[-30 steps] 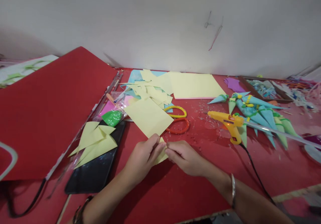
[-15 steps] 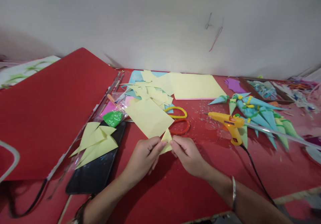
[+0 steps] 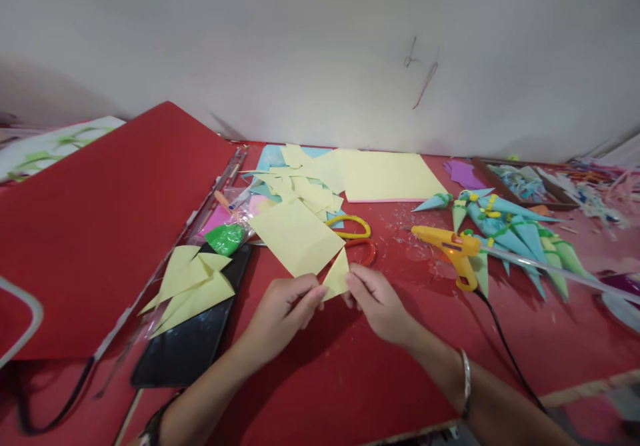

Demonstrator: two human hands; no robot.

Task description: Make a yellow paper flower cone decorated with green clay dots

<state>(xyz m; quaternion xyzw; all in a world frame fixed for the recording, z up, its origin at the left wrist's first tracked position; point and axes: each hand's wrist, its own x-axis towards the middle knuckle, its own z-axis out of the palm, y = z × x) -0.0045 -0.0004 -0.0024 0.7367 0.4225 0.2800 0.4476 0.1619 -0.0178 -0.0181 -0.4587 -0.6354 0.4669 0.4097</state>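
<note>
Between both hands is a small folded triangle of yellow paper (image 3: 337,277), its point upward. My left hand (image 3: 290,309) pinches its lower left corner between thumb and finger. On the other side, my right hand (image 3: 377,303) grips its right edge, fingers closed. Just beyond them lies a flat yellow paper square (image 3: 297,238), partly covering a pair of scissors with one yellow and one red handle loop (image 3: 356,227). Several cut yellow paper pieces (image 3: 197,283) rest on a black phone-like slab (image 3: 180,356) to the left.
A yellow glue gun (image 3: 450,246) with a clear stick and black cord lies at right, beside several blue and green paper cones (image 3: 525,236). Yellow scraps (image 3: 300,183) and a paper stack (image 3: 390,176) are near the wall. A large red sheet (image 3: 120,233) covers the left.
The yellow triangle has tilted, its tip shifting right and more of its face showing. Both hands have moved slightly apart, still holding it. The view has shifted a little.
</note>
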